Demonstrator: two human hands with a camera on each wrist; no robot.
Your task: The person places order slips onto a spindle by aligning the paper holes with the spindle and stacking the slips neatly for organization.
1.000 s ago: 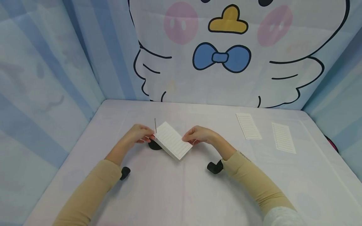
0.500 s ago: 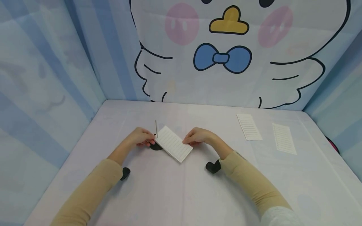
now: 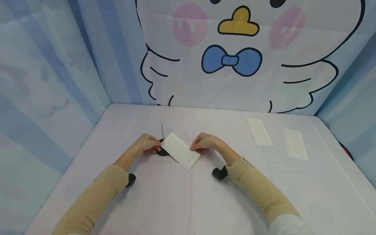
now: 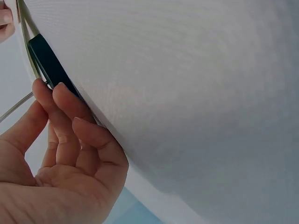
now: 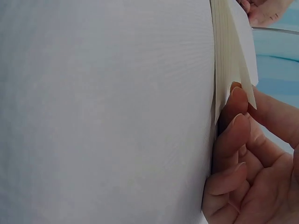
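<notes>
Both hands have a grip on one lined paper slip (image 3: 180, 151): left hand (image 3: 146, 144) pinches its end next to the spike, right hand (image 3: 204, 142) pinches the opposite end, fingers curled under the edge in the right wrist view. Slip lies low and nearly flat, one end at the upright metal spike (image 3: 162, 133) of the black round base (image 3: 161, 152). Whether the spike has pierced the paper cannot be told; the slip appears partly pushed down towards the base.

Judgement: this slip is about seated on the spike holder. Two more lined slips (image 3: 258, 131) (image 3: 295, 144) lie flat on the tabletop (image 3: 182, 195), well to the right of the spike, untouched, so roughly one of three is handled.

Count: slips 3 (1 held, 2 loose); spike holder 1; hands 2.
</notes>
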